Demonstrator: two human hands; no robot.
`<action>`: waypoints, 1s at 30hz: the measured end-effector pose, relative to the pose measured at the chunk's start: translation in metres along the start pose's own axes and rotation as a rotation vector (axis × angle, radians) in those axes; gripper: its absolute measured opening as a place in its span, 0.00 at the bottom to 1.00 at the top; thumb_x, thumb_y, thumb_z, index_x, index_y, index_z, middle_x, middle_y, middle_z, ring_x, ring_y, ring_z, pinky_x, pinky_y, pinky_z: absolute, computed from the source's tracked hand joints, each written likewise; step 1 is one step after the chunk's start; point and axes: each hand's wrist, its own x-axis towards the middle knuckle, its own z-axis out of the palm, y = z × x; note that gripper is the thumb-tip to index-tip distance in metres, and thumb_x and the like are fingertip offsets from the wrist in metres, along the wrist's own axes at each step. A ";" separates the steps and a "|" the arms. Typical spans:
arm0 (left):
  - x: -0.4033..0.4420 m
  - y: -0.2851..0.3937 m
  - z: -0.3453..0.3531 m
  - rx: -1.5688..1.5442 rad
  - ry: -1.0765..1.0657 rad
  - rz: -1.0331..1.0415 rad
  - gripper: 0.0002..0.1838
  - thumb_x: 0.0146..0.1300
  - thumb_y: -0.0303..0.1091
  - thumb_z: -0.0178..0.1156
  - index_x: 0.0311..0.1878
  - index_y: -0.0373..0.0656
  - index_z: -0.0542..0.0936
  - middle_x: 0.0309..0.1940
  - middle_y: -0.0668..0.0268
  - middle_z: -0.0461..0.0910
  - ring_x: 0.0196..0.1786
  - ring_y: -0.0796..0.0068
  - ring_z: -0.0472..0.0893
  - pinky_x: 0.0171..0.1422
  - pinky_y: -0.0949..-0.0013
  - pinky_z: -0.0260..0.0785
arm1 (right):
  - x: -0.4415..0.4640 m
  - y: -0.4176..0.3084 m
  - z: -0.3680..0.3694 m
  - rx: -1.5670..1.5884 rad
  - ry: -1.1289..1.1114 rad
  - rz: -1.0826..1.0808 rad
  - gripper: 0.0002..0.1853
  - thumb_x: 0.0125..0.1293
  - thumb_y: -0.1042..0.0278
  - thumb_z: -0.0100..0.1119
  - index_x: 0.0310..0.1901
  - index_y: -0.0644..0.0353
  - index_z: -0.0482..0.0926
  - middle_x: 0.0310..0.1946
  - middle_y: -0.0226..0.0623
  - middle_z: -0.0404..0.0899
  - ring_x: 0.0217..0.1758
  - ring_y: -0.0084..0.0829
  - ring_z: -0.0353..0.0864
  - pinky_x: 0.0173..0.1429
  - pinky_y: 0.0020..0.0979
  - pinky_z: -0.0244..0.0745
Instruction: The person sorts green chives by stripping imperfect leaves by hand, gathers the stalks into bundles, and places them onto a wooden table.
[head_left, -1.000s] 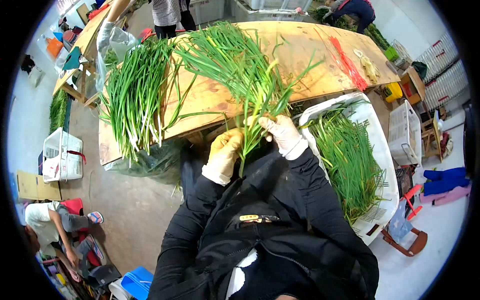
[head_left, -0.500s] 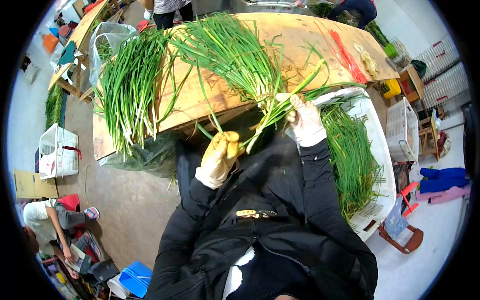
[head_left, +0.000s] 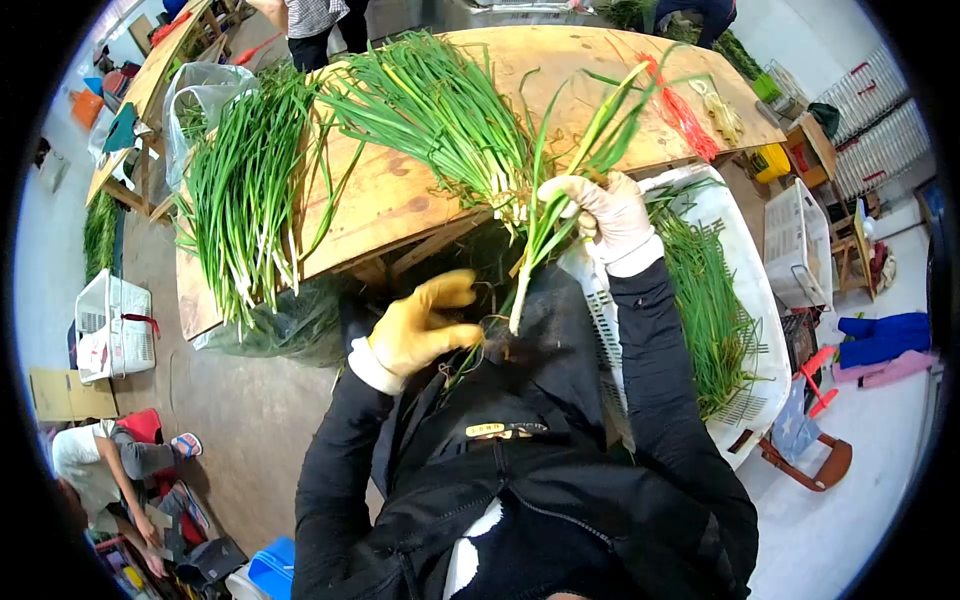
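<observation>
Head view: toward 2 o'clock, the right hand [head_left: 608, 213] was clamped on a few green stalks [head_left: 534, 250], pale ends downward. Toward 8, the left hand [head_left: 422, 327] had its fingers spread. On the counter [head_left: 392, 216] lay one leafy bunch [head_left: 250, 190] toward 10 and another bunch [head_left: 430, 110] near 12; a white crate [head_left: 758, 290] stood at 3.

Green leafy stalks [head_left: 531, 262]: small bunch, gripped near mid-length in the right hand [head_left: 600, 212]. Pose: tilted, pale base end down, leaves fanned upward, some yellowed. Position: at the near edge of the worktop [head_left: 390, 218], just beside the larger green pile [head_left: 430, 110].
</observation>
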 end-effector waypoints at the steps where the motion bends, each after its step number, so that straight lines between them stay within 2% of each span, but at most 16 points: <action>1: 0.004 0.018 0.009 -0.188 -0.060 0.041 0.40 0.44 0.29 0.66 0.61 0.39 0.57 0.48 0.53 0.69 0.42 0.71 0.74 0.45 0.71 0.69 | 0.001 0.003 0.006 -0.053 0.042 0.044 0.07 0.54 0.69 0.58 0.30 0.64 0.77 0.21 0.34 0.78 0.13 0.12 0.67 0.13 0.10 0.54; 5: 0.040 0.007 0.033 -0.339 -0.081 0.005 0.26 0.51 0.27 0.60 0.53 0.33 0.64 0.38 0.58 0.76 0.38 0.73 0.76 0.42 0.73 0.70 | 0.002 0.009 0.031 -0.343 0.104 0.112 0.14 0.53 0.63 0.61 0.37 0.62 0.73 0.22 0.31 0.77 0.13 0.12 0.65 0.14 0.12 0.55; 6: 0.047 -0.004 0.033 -0.436 -0.075 -0.051 0.22 0.54 0.26 0.58 0.51 0.32 0.65 0.36 0.58 0.77 0.37 0.72 0.77 0.41 0.74 0.70 | 0.004 0.022 0.023 -0.275 0.020 0.055 0.18 0.54 0.59 0.59 0.42 0.61 0.71 0.25 0.31 0.77 0.16 0.12 0.67 0.16 0.11 0.57; 8: 0.045 -0.011 0.031 -0.624 -0.197 -0.093 0.20 0.59 0.33 0.52 0.51 0.32 0.65 0.39 0.57 0.77 0.38 0.73 0.78 0.41 0.78 0.69 | 0.000 0.013 0.022 0.043 0.070 0.118 0.21 0.57 0.55 0.55 0.47 0.60 0.68 0.27 0.30 0.77 0.19 0.11 0.68 0.18 0.11 0.58; 9: 0.043 -0.015 0.031 -0.719 -0.237 -0.123 0.21 0.59 0.35 0.52 0.52 0.33 0.65 0.41 0.57 0.76 0.38 0.75 0.78 0.41 0.78 0.69 | -0.003 0.022 0.009 -0.397 0.135 -0.034 0.21 0.59 0.52 0.51 0.48 0.60 0.69 0.27 0.28 0.77 0.20 0.11 0.69 0.19 0.12 0.60; 13: 0.039 -0.040 0.028 -0.965 -0.377 -0.082 0.24 0.59 0.37 0.52 0.54 0.33 0.63 0.45 0.57 0.74 0.40 0.77 0.77 0.41 0.79 0.69 | -0.023 0.052 -0.007 -0.570 -0.012 0.167 0.19 0.62 0.52 0.46 0.31 0.61 0.77 0.20 0.26 0.75 0.18 0.12 0.69 0.21 0.13 0.61; 14: 0.039 -0.045 0.029 -0.966 -0.374 -0.087 0.24 0.59 0.37 0.52 0.54 0.33 0.63 0.45 0.57 0.74 0.40 0.77 0.77 0.41 0.79 0.69 | -0.028 0.054 0.001 -0.540 -0.067 0.251 0.16 0.60 0.56 0.50 0.30 0.62 0.77 0.21 0.27 0.75 0.18 0.15 0.70 0.22 0.15 0.64; 16: 0.038 -0.051 0.032 -0.922 -0.332 -0.136 0.23 0.58 0.38 0.53 0.53 0.35 0.65 0.45 0.57 0.74 0.40 0.75 0.77 0.41 0.78 0.69 | -0.028 0.086 0.004 -0.722 -0.236 0.050 0.12 0.57 0.61 0.54 0.29 0.63 0.76 0.22 0.30 0.76 0.19 0.18 0.71 0.25 0.18 0.67; 18: 0.035 -0.053 0.034 -0.852 -0.273 -0.188 0.21 0.57 0.37 0.54 0.51 0.37 0.67 0.46 0.57 0.74 0.40 0.73 0.76 0.42 0.78 0.69 | -0.032 0.093 0.011 -0.974 -0.239 0.111 0.09 0.55 0.65 0.58 0.27 0.62 0.75 0.23 0.30 0.75 0.21 0.19 0.73 0.27 0.19 0.68; 19: 0.032 -0.047 0.032 -0.729 -0.308 -0.234 0.22 0.56 0.39 0.56 0.51 0.38 0.67 0.45 0.58 0.74 0.40 0.72 0.76 0.43 0.77 0.69 | -0.032 0.093 0.016 -0.767 -0.188 0.347 0.07 0.54 0.68 0.58 0.25 0.62 0.74 0.22 0.30 0.74 0.22 0.18 0.72 0.28 0.19 0.67; 20: 0.030 -0.044 0.029 -0.607 -0.340 -0.278 0.22 0.54 0.40 0.58 0.50 0.39 0.67 0.45 0.60 0.74 0.40 0.72 0.76 0.44 0.76 0.69 | -0.033 0.094 0.015 -0.766 -0.188 0.347 0.07 0.54 0.68 0.58 0.25 0.62 0.74 0.22 0.30 0.74 0.22 0.18 0.72 0.28 0.19 0.67; 22: 0.033 -0.053 0.016 -0.464 -0.199 -0.178 0.30 0.50 0.44 0.61 0.54 0.42 0.64 0.45 0.64 0.73 0.48 0.72 0.72 0.49 0.68 0.67 | -0.038 0.094 0.013 -0.615 -0.203 0.147 0.07 0.53 0.69 0.58 0.24 0.63 0.73 0.21 0.30 0.73 0.22 0.17 0.72 0.27 0.18 0.66; 24: 0.034 -0.047 0.011 -0.618 -0.038 -0.133 0.29 0.52 0.46 0.59 0.55 0.42 0.65 0.48 0.65 0.72 0.50 0.73 0.71 0.51 0.67 0.65 | -0.043 0.089 0.018 -0.559 -0.209 0.177 0.07 0.53 0.70 0.59 0.25 0.64 0.73 0.21 0.30 0.71 0.21 0.17 0.71 0.26 0.17 0.65; 26: 0.042 -0.035 0.011 -0.690 -0.145 -0.040 0.25 0.54 0.45 0.56 0.52 0.42 0.69 0.46 0.65 0.74 0.47 0.75 0.74 0.51 0.67 0.65 | -0.046 0.090 0.022 -0.428 -0.193 0.028 0.08 0.53 0.70 0.60 0.25 0.64 0.74 0.22 0.29 0.70 0.21 0.17 0.70 0.26 0.17 0.65; 28: 0.049 -0.030 0.010 -0.672 0.019 0.001 0.20 0.55 0.43 0.56 0.48 0.42 0.71 0.46 0.64 0.74 0.46 0.74 0.74 0.51 0.68 0.66 | -0.047 0.096 0.024 -0.352 -0.097 -0.234 0.06 0.53 0.71 0.59 0.28 0.65 0.76 0.24 0.30 0.70 0.21 0.17 0.70 0.26 0.17 0.65; 30: 0.049 -0.017 0.011 -0.858 0.094 0.017 0.19 0.57 0.42 0.53 0.48 0.43 0.70 0.45 0.63 0.75 0.44 0.74 0.75 0.47 0.72 0.68 | -0.051 0.094 0.023 -0.298 0.024 -0.200 0.06 0.53 0.70 0.59 0.30 0.64 0.75 0.25 0.28 0.72 0.24 0.16 0.72 0.28 0.17 0.68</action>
